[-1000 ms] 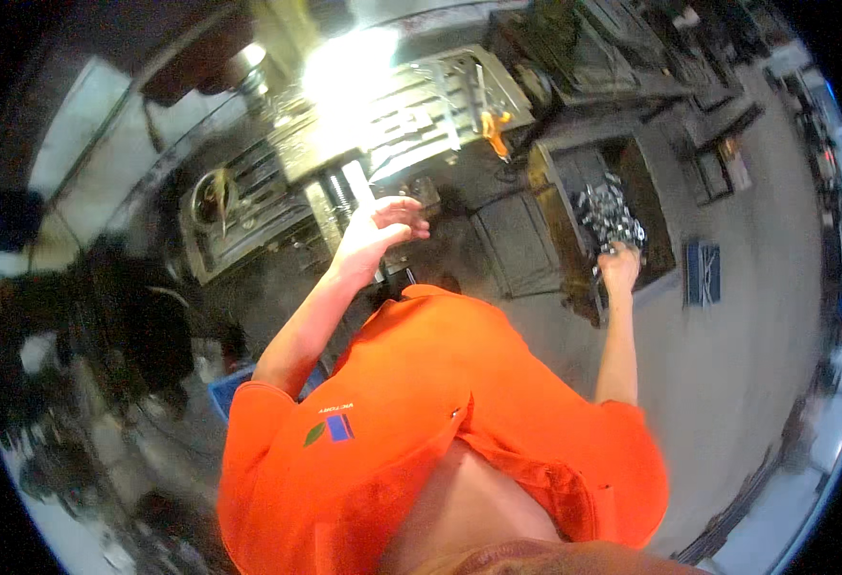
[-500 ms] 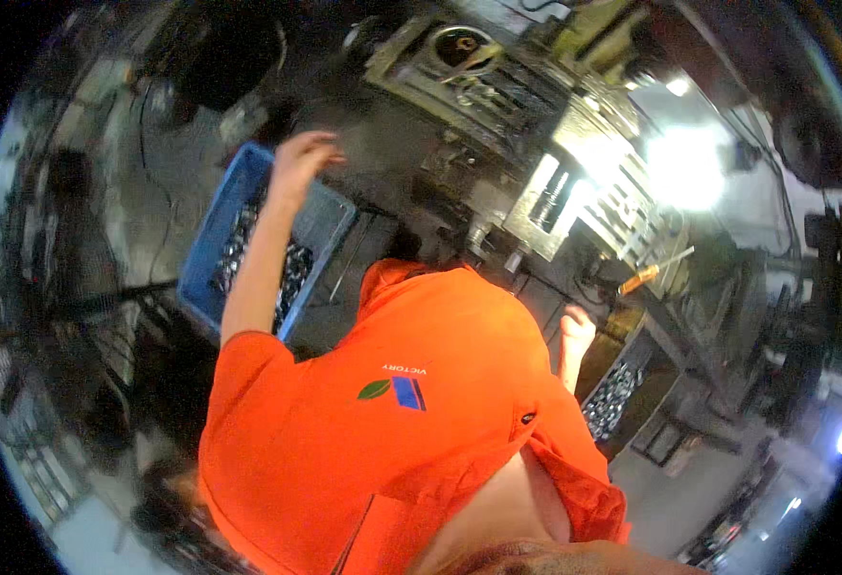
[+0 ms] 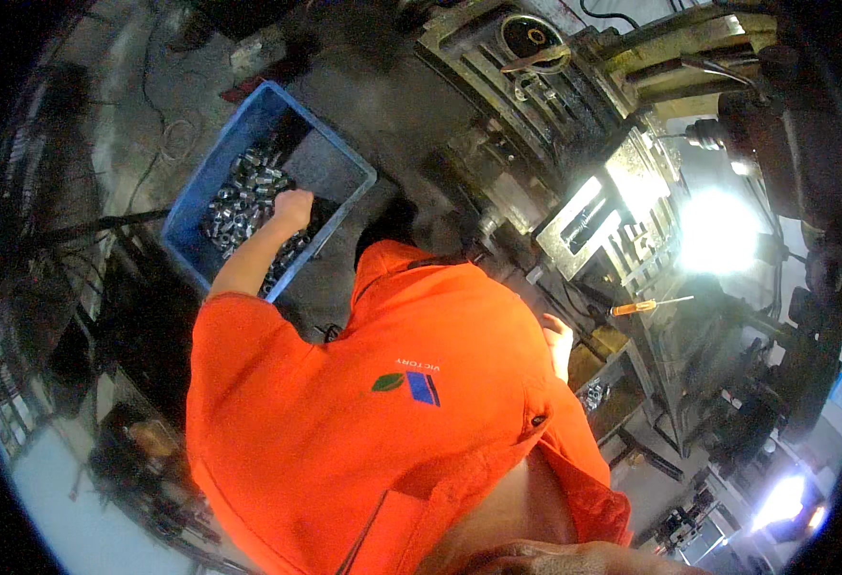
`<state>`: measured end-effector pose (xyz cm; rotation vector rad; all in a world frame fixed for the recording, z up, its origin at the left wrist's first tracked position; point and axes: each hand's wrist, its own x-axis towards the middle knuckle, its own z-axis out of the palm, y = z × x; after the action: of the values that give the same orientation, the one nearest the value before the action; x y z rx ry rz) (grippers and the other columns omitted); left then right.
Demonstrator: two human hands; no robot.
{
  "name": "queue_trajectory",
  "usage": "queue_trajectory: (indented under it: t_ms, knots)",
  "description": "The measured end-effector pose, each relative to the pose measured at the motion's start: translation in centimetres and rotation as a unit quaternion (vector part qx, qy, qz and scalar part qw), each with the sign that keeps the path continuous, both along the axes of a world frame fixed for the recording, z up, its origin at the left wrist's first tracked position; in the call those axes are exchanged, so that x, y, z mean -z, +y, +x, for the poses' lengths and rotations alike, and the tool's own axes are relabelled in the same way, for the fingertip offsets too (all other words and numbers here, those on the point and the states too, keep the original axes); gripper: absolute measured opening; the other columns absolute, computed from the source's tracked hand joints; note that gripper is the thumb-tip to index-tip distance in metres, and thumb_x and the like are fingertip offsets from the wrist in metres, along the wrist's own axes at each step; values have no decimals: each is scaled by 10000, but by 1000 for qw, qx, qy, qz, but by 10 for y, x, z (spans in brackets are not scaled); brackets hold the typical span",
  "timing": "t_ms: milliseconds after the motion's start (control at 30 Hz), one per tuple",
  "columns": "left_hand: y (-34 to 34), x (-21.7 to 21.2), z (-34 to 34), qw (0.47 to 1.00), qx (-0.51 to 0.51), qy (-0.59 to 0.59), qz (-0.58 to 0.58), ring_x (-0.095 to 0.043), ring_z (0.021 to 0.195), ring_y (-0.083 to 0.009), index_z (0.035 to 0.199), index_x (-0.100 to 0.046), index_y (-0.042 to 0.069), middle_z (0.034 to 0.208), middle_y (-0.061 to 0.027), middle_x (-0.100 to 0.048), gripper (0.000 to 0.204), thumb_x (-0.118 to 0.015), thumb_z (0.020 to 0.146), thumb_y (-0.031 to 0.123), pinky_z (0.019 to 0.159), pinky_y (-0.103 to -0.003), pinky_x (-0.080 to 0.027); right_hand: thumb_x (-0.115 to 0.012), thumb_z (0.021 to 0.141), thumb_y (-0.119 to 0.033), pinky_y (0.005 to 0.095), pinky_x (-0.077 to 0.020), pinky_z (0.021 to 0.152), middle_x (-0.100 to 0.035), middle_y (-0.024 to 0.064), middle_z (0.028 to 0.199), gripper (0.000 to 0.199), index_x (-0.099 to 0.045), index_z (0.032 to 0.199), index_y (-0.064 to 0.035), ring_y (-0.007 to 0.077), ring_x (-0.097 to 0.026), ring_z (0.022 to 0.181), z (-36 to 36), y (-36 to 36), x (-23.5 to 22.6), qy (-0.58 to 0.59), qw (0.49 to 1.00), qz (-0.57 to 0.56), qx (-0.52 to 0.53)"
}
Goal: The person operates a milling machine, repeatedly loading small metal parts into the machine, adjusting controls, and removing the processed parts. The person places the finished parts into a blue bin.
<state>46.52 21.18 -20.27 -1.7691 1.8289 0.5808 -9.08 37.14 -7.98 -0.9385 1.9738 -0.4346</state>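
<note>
Over the blue plastic crate (image 3: 352,165), my left hand (image 3: 293,208) is closed, its knuckles up, beside a heap of small shiny metal fittings (image 3: 243,196). Whatever its fingers hold, if anything, is hidden beneath it. At the right side of my orange shirt, my right hand (image 3: 558,337) is partly covered by the cloth. Its visible fingers are curled, and I cannot make out anything in them. A metal bin (image 3: 615,395) with more small metal parts lies just below that hand.
Ahead stands a machine with a slotted metal table (image 3: 478,81) and a round handwheel (image 3: 536,43). A bright lamp (image 3: 718,230) glares at the right. An orange-handled screwdriver (image 3: 634,308) rests at the machine's near edge. Dark frames (image 3: 104,225) stand left of the crate.
My left hand has come down and nearer over the metal fittings, and its fingers have closed. My right hand has drawn closer against the shirt. The whole view has shifted.
</note>
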Motion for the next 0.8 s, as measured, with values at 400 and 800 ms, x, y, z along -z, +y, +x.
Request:
queue_trajectory:
  t_ms: [400, 800]
  knots:
    - [-34, -6, -18, 979, 175, -70, 77, -636, 827, -263, 842, -669, 100, 872, -136, -651, 201, -645, 655, 172, 665, -366, -507, -551, 607, -100, 300, -470, 707, -651, 164, 851, 427, -623, 1019, -14, 193, -615, 745, -2, 17, 23, 43, 999, 17, 26]
    - [-100, -195, -92, 786, -239, 557, -124, -546, 583, -120, 783, -596, -23, 661, -49, -583, 111, -605, 725, 71, 535, -240, -430, -514, 661, -61, 278, -483, 721, -654, 153, 838, 317, -639, 947, -13, 186, -635, 797, -38, 35, -60, 100, 981, -132, 103]
